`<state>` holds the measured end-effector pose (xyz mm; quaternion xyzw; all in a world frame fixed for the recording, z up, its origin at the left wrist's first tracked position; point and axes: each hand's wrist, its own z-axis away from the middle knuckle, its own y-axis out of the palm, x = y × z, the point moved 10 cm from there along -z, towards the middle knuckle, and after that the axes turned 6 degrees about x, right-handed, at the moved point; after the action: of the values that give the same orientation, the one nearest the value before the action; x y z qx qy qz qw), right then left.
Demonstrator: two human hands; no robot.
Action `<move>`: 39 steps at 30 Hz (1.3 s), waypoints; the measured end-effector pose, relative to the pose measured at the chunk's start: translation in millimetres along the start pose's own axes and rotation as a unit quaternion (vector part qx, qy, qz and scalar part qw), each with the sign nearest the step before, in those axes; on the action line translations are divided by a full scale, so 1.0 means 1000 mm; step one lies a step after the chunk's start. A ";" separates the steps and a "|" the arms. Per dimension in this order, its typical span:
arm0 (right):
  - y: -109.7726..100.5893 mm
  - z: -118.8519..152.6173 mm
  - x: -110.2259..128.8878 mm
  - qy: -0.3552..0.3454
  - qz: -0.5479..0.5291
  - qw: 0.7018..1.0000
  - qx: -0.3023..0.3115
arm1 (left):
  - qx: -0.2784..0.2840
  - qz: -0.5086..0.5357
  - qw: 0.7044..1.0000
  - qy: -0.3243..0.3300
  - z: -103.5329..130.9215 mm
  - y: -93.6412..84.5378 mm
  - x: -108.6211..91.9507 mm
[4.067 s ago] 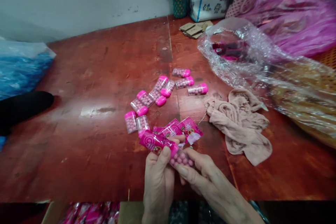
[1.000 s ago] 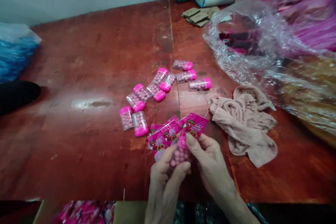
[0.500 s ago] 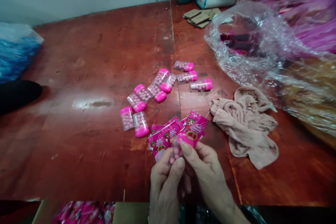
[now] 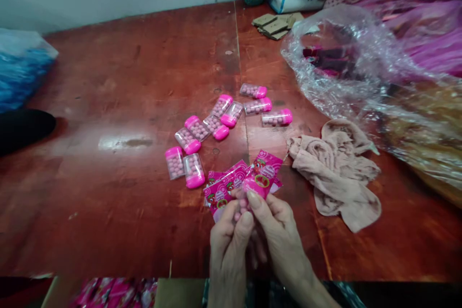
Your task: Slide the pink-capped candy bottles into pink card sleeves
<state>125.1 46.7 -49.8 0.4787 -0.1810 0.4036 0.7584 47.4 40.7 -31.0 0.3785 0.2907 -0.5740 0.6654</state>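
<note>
Near the table's front edge, my left hand (image 4: 231, 240) is closed round the clear body of a candy container (image 4: 242, 208) filled with pink balls. My right hand (image 4: 279, 231) pinches a pink printed packet (image 4: 265, 173) at the container's upper end, thumb on top. Fingers hide much of the container, and I cannot tell whether its end is inside the packet. Just beyond my hands lies a small pile of similar pink packets (image 4: 220, 192). Several more candy containers with bright pink caps, such as the near one (image 4: 194, 171), lie scattered farther out on the table.
A crumpled beige cloth (image 4: 339, 173) lies to the right. Behind it spreads a clear plastic bag (image 4: 306, 57), with cardboard pieces (image 4: 276, 25) beside it. At the left edge are a blue-filled bag (image 4: 21, 72) and a dark object (image 4: 27, 130). Below the table edge, a box holds pink packets (image 4: 115, 293).
Both hands have shifted only slightly, still gripping the container and packet. The packet's top has tilted a little to the left and up. The containers on the table have not moved.
</note>
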 end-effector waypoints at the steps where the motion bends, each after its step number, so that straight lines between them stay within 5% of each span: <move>1: -0.002 0.000 0.006 -0.007 -0.005 1.000 0.008 | -0.021 -0.034 0.999 0.026 -0.001 -0.007 -0.008; 5: -0.002 0.003 0.021 0.010 0.023 0.998 0.058 | -0.113 -0.113 0.978 0.134 0.004 -0.033 -0.044; 10: 0.022 0.014 0.009 0.042 0.057 0.985 0.156 | 0.036 0.028 0.999 -0.006 -0.006 -0.007 -0.017; 12: 0.028 0.018 0.008 0.025 0.093 0.980 0.174 | 0.038 0.075 0.996 -0.025 -0.008 -0.003 -0.012; 17: 0.006 0.029 0.016 -0.006 0.271 0.962 0.046 | -0.012 0.123 0.992 -0.001 -0.006 -0.007 -0.015; 20: -0.007 0.036 0.012 0.015 0.283 0.959 -0.005 | -0.021 0.129 0.991 -0.001 0.000 -0.003 -0.012; 28: 0.023 0.026 -0.008 0.080 0.104 0.985 0.112 | -0.027 0.152 0.987 -0.037 0.005 -0.010 0.006; 32: 0.023 0.023 -0.002 0.030 0.170 0.980 0.098 | -0.009 0.201 0.979 -0.031 -0.005 -0.018 0.003; 35: 0.017 0.029 0.004 -0.052 0.330 0.941 0.049 | -0.008 0.198 0.980 -0.022 -0.007 -0.021 -0.007; 39: 0.021 0.043 0.017 -0.168 0.492 0.854 -0.010 | -0.045 0.170 0.984 0.018 -0.003 -0.027 -0.021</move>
<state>123.2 21.3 -6.1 0.3799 -0.5221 0.6354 0.4234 17.6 53.2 -20.0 0.4024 0.2596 -0.4323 0.7641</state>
